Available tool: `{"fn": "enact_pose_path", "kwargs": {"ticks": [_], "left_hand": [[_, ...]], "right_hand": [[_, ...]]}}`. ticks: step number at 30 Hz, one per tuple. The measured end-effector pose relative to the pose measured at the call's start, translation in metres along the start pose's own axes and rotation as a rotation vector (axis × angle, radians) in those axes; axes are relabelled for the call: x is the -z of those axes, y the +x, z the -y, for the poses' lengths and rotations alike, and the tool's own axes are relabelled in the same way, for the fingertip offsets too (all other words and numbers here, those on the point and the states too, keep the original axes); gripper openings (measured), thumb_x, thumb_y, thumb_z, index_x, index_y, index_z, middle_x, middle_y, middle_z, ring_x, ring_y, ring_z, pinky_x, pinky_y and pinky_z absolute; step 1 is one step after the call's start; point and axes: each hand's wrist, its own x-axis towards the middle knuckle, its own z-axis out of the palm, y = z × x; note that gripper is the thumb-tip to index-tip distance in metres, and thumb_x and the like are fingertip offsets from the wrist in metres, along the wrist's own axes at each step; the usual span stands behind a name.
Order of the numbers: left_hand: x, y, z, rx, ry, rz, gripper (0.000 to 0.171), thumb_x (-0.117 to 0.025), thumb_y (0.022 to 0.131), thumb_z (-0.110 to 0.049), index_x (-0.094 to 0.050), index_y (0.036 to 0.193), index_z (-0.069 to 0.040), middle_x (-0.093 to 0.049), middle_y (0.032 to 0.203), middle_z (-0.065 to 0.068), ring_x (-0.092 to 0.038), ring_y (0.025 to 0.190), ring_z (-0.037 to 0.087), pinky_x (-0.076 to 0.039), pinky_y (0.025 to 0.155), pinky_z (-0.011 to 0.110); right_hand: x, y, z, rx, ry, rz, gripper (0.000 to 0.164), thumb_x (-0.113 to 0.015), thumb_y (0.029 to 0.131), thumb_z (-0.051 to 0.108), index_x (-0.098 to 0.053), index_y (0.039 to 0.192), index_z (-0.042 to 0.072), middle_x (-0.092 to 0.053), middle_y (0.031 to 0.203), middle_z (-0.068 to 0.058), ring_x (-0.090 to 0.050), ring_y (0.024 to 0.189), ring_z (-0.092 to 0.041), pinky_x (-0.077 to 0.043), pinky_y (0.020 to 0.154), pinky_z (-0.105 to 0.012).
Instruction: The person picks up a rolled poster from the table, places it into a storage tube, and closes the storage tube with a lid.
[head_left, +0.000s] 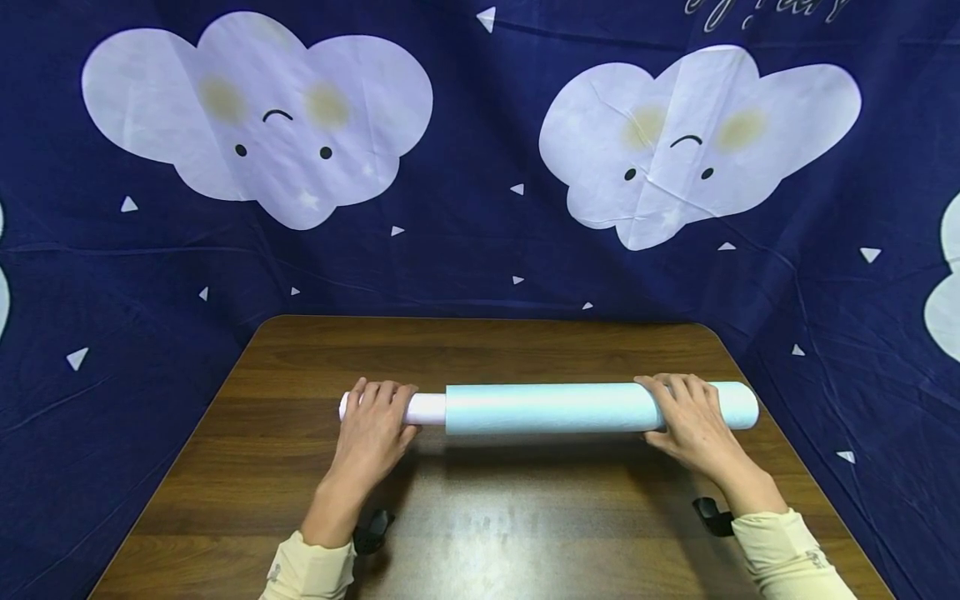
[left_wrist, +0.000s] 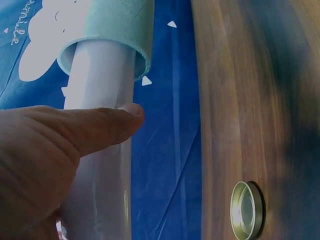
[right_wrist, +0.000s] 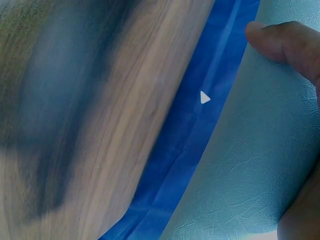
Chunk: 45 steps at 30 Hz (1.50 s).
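A light blue tube (head_left: 540, 408) with a finely creased surface lies level across the head view, held above the table. From its open left end sticks out a slimmer white roll (head_left: 427, 408), which looks like rolled paper. My left hand (head_left: 375, 421) grips this roll near its outer end; the left wrist view shows the thumb (left_wrist: 100, 127) across it, below the tube's rim. Near the tube's right end, my right hand (head_left: 693, 421) holds it from above, thumb on the near side. How far the roll reaches inside the tube is hidden.
A shallow round metal lid (left_wrist: 246, 210), gold inside, sits on the wooden table (head_left: 480, 517) in the left wrist view. Behind the table hangs a dark blue cloth (head_left: 480, 275) with cloud prints. A black strap piece hangs by each wrist.
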Motion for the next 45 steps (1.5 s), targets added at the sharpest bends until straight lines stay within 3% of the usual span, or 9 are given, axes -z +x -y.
{"fn": "enact_pose_path", "kwargs": {"ticks": [11,45], "left_hand": [[-0.003,0.002,-0.007,-0.026,-0.004,-0.029,0.055,-0.087,0.061,-0.023,-0.062,0.108,-0.011,-0.066,0.098,0.008,-0.060,0.098,0.030,-0.039,0.102,0.054],[-0.010,0.004,-0.020,-0.035,-0.008,-0.009,0.054,-0.086,0.061,-0.026,-0.062,0.108,-0.011,-0.066,0.097,0.008,-0.060,0.099,0.029,-0.038,0.103,0.053]], "right_hand": [[-0.001,0.001,0.001,-0.002,0.003,0.002,0.085,-0.088,0.053,0.019,-0.049,0.128,0.013,-0.055,0.112,-0.015,-0.047,0.100,-0.038,-0.033,0.084,-0.057],[-0.002,0.002,0.003,0.022,0.017,-0.016,0.084,-0.088,0.053,0.018,-0.051,0.127,0.013,-0.055,0.111,-0.014,-0.048,0.101,-0.039,-0.033,0.085,-0.058]]}}
